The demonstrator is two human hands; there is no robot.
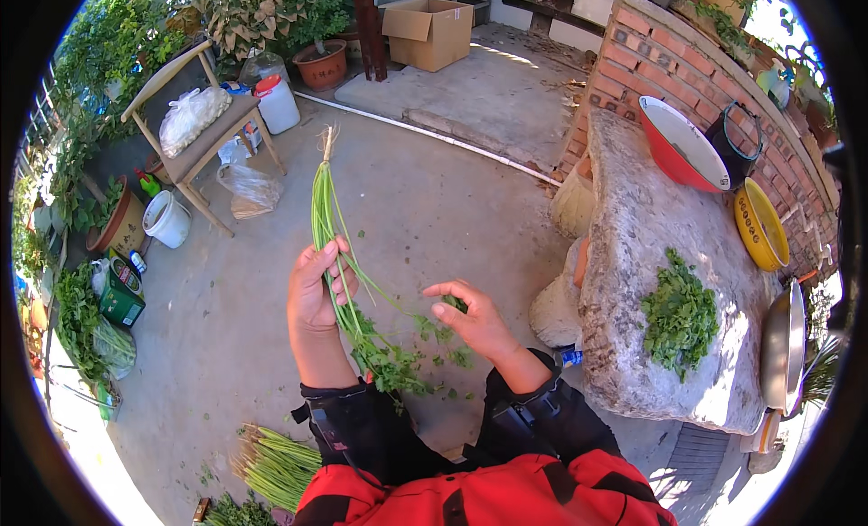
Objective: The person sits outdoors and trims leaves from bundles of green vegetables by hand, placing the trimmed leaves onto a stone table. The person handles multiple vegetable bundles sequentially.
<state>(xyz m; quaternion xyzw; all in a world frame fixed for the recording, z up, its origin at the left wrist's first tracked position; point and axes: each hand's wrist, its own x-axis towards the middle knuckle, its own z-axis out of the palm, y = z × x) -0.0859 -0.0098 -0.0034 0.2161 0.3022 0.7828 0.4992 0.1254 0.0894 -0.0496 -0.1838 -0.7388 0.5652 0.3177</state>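
Observation:
My left hand (319,289) grips a bunch of coriander-like greens (328,200) around its long stems. The pale roots point away from me, and the leafy tops (390,367) hang toward my lap. To the right, my right hand (475,319) has its thumb and index finger apart. A small tuft of green leaves (456,302) sits within its curled fingers. Loose sprigs (441,339) spread between the two hands. On the stone table (624,207) at my right lies a pile of picked leaves (680,314).
A bundle of rooted stems (281,465) lies on the ground at lower left. Basins, one red (678,146), one yellow (761,224) and one metal (783,350), line the table's far side. A wooden chair (217,126) holds a plastic bag. A cardboard box (430,34) stands farther back.

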